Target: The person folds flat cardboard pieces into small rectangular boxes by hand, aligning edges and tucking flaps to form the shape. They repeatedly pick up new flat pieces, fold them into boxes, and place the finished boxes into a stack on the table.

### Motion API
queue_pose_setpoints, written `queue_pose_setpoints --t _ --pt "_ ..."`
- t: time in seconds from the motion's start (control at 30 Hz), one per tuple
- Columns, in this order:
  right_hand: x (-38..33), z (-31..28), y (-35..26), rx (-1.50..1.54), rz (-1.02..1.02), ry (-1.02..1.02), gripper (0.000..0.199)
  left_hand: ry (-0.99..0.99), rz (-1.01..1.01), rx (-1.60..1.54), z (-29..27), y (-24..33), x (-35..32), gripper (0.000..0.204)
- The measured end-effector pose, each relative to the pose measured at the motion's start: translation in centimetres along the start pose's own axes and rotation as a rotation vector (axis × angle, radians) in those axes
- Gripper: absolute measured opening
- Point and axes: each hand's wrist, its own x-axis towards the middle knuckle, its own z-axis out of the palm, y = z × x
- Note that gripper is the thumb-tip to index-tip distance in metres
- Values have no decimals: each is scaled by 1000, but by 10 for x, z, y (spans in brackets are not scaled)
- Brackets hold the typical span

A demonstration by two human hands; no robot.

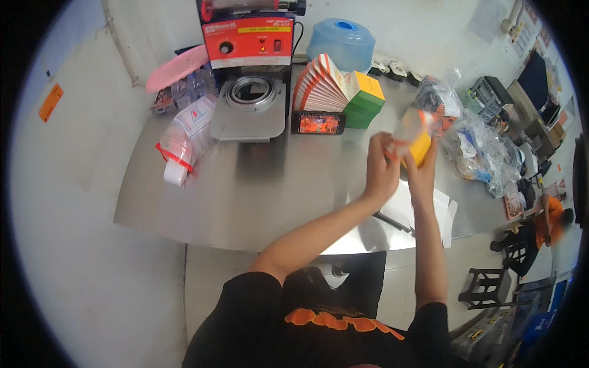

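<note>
Both forearms reach out over the steel table toward its right half. My right hand (422,172) has its fingers wrapped round a small yellow box (419,149) with a white and orange upper part, which is smeared by motion. At the left side of that box, my left hand (383,165) is closed at its edge, the fingertips partly hidden. Below the hands lie a white sheet (443,214) and a thin dark object (392,222), which I cannot identify. Left of the hands stands a green and yellow box (366,104) beside a fanned row of red and white folded cartons (318,86).
A red sealing machine (248,46) with a round metal ring stands at the back. Before the cartons leans a phone (318,122). Wrapped cups (191,132) lie left, a blue water jug (341,44) behind, plastic bags (475,147) right. A stool (486,287) and another person (548,224) are farther right.
</note>
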Motion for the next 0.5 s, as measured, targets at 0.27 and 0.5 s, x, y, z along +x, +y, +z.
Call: queue_pose_setpoints --t 0.27,0.5 --pt "174 82 10 -439 -175 -60 118 -247 -68 922 -42 20 181 66" --pt "236 135 14 -188 136 -404 116 126 125 896 -77 -11 237 60"
